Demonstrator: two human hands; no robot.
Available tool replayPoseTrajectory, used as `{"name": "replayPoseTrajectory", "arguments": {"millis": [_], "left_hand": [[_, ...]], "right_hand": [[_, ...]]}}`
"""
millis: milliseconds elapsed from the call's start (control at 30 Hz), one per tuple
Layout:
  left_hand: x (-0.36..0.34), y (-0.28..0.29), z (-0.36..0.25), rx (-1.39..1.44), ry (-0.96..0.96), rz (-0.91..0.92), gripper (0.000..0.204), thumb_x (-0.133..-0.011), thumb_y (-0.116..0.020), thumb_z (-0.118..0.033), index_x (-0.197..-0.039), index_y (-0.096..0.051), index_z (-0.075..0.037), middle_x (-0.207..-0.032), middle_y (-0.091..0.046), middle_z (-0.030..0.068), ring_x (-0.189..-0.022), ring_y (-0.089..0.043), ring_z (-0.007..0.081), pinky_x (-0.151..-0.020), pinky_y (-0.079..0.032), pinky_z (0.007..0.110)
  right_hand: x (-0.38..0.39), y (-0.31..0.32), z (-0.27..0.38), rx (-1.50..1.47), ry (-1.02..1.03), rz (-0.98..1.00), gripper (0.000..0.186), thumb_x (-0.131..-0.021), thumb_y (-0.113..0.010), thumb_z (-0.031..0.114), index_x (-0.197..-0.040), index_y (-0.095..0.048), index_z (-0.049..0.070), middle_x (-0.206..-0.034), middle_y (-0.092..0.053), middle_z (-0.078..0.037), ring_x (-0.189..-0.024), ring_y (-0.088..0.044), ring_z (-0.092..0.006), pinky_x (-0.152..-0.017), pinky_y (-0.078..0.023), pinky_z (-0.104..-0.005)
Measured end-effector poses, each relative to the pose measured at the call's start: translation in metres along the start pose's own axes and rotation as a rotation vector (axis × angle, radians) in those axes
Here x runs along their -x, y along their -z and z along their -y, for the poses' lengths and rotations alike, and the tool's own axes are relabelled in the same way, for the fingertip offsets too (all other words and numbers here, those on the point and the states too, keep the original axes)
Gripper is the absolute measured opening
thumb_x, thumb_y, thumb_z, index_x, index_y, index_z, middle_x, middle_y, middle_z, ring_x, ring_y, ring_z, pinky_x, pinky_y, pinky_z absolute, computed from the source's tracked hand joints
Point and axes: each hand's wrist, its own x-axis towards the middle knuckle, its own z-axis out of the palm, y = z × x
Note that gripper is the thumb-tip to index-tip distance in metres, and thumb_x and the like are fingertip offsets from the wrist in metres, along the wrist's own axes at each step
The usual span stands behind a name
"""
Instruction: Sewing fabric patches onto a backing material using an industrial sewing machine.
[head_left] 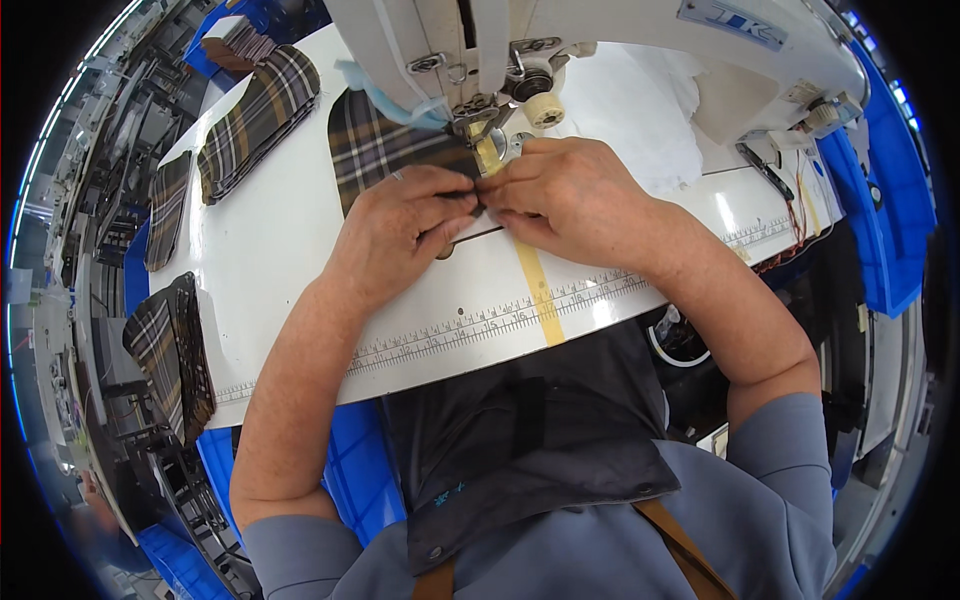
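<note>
A dark plaid fabric piece (pixel 385 150) lies flat on the white sewing table, its right edge beside the needle area of a sewing machine (pixel 485 115). My left hand (pixel 400 225) rests on the fabric's near right part, thumb and fingertips pinched on its edge. Close against it, my right hand (pixel 575 200) pinches the same edge from the right, just in front of the presser foot. The fingertips of both hands nearly touch, and they hide the fabric's corner. A yellow tape strip (pixel 540 295) runs from near the hands to the table's front edge.
Stacks of plaid pieces lie at the left: a large stack (pixel 260 120), a narrower one (pixel 168 212) and one hanging over the edge (pixel 170 350). White cloth (pixel 635 115) lies behind the machine head. Small tools (pixel 765 170) sit at the right, near a blue bin (pixel 890 210).
</note>
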Motion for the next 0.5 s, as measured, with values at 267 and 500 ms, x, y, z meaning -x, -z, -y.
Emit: {"name": "replayPoseTrajectory", "arguments": {"millis": [267,500], "left_hand": [[-0.022,0.002,0.027,-0.054,-0.014,-0.046,0.018,-0.087,-0.080,-0.009,-0.104,-0.080,-0.003,-0.113,-0.076,0.0084,-0.104,-0.072,0.0262,-0.092,-0.058,0.036],[-0.026,0.004,0.028,-0.185,0.008,-0.030,0.021,-0.089,-0.077,-0.016,-0.106,-0.080,-0.004,-0.109,-0.075,0.0085,-0.100,-0.071,0.0278,-0.090,-0.058,0.038]], "right_hand": [[-0.004,-0.016,-0.010,0.026,-0.086,-0.083,0.019,-0.089,-0.070,0.020,-0.100,-0.079,0.007,-0.107,-0.072,-0.004,-0.095,-0.067,-0.0235,-0.078,-0.059,-0.0392],[-0.004,-0.016,-0.006,0.095,-0.113,-0.062,0.022,-0.090,-0.070,0.023,-0.103,-0.078,0.007,-0.109,-0.066,-0.004,-0.102,-0.063,-0.0232,-0.080,-0.058,-0.0384]]}}
